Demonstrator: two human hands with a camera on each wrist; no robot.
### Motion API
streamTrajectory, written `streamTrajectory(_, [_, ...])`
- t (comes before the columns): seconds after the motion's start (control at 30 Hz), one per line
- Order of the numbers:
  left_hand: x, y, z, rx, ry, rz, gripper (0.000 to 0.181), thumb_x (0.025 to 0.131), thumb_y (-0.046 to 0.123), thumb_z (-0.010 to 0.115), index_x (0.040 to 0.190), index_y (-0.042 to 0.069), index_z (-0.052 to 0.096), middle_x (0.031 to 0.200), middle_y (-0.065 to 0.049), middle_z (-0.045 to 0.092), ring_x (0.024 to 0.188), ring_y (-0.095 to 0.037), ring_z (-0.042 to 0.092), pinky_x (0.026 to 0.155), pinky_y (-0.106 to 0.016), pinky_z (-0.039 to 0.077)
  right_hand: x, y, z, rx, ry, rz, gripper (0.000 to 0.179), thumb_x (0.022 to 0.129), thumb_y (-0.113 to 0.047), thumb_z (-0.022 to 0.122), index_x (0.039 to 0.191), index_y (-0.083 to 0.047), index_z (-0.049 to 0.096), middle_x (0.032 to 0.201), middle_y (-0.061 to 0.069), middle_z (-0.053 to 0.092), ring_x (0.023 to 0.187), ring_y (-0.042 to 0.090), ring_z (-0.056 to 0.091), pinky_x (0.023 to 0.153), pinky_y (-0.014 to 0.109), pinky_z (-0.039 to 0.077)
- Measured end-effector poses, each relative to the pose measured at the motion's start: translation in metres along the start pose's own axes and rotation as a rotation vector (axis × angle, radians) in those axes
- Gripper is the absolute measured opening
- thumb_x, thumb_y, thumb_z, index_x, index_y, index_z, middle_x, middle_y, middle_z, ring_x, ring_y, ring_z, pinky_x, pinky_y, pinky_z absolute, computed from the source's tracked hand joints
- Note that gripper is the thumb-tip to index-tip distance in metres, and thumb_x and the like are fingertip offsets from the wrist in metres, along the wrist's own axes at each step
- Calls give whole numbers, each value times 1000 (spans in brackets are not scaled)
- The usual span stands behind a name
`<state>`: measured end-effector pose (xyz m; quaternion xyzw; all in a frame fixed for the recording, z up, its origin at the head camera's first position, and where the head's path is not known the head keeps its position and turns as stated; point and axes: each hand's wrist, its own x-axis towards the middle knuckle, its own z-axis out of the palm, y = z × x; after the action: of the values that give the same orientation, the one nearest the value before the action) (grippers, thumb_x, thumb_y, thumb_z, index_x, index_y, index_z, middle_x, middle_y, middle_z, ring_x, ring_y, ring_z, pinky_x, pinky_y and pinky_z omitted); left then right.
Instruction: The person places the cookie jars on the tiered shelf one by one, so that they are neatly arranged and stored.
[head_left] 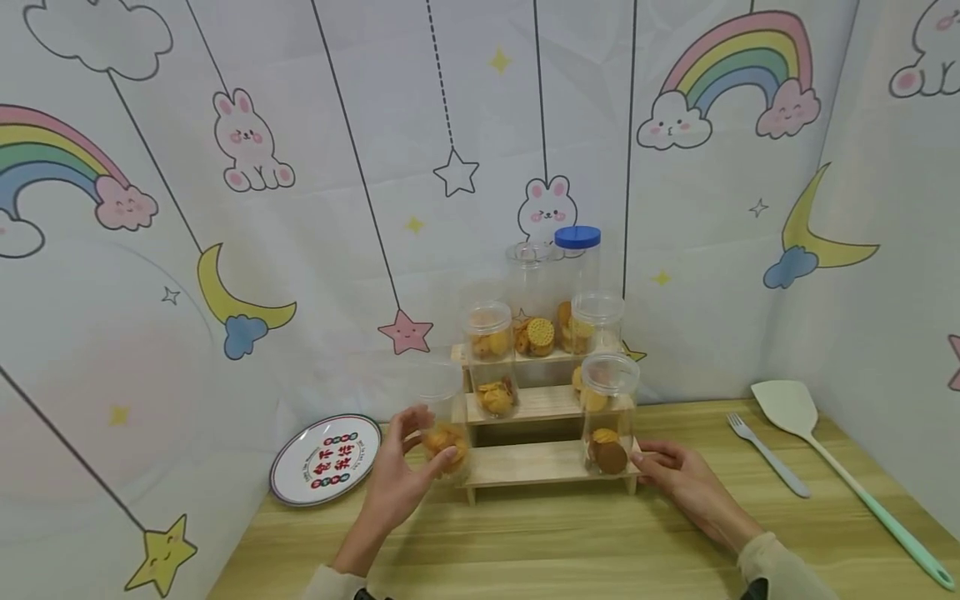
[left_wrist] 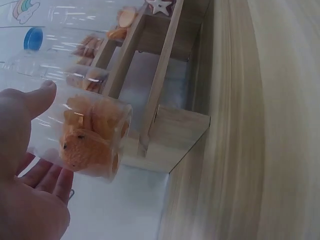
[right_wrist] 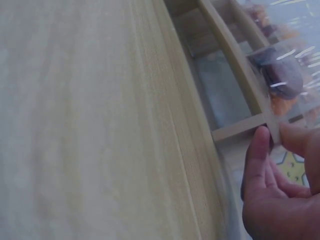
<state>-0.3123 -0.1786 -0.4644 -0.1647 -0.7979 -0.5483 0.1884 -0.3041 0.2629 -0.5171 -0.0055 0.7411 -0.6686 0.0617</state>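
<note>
My left hand (head_left: pixel 397 475) holds a clear jar of cookies (head_left: pixel 446 446) at the left end of a three-step wooden stand (head_left: pixel 517 465). In the left wrist view the thumb lies along one side of that jar and the fingers curl at the other. At the stand's lower right corner, my right hand (head_left: pixel 686 483) pinches the end of the bottom step between thumb and fingertips, seen close in the right wrist view. Just beside those fingers, a jar with a dark round cookie (head_left: pixel 609 417) stands on the bottom step.
Several more cookie jars stand on the upper steps, one with a blue lid (head_left: pixel 577 237). A printed plate (head_left: pixel 326 460) leans at the left against the patterned backdrop. To the right lie a fork (head_left: pixel 768 454) and a long spatula (head_left: pixel 847 471) on the wooden table (head_left: pixel 540 550).
</note>
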Motion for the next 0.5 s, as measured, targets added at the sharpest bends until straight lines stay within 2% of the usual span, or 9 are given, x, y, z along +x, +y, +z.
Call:
streamTrajectory(0.07, [-1, 3, 10, -4, -16, 32, 74, 88, 16, 93, 149, 8, 51, 141, -12, 63, 137, -27, 61, 114, -37, 56, 0, 0, 0, 6, 5, 1, 69, 109, -26, 69, 157, 14, 38, 121, 4, 74, 105, 7, 71, 94, 27, 64])
streamTrajectory(0.17, [-3, 5, 25, -20, -42, 49, 73, 89, 19, 93, 148, 9, 52, 142, -8, 64, 137, -26, 62, 115, -41, 57, 0, -1, 0, 6, 3, -3, 70, 109, -27, 69, 157, 14, 39, 121, 4, 73, 106, 7, 71, 95, 27, 64])
streamTrajectory(0.33, [-5, 7, 45, -34, -71, 37, 71, 90, 24, 92, 147, 9, 53, 144, -8, 63, 139, -28, 62, 117, -45, 55, 0, -2, 1, 1, -3, -10, 70, 109, -27, 69, 157, 14, 39, 122, 5, 73, 106, 7, 71, 94, 27, 64])
streamTrajectory(0.5, [-6, 10, 55, -71, -65, 29, 69, 89, 20, 92, 146, 7, 54, 142, -11, 62, 138, -30, 62, 117, -44, 55, 0, -1, 1, 5, 1, -15, 69, 109, -25, 69, 157, 14, 39, 120, 4, 74, 105, 6, 71, 94, 26, 64])
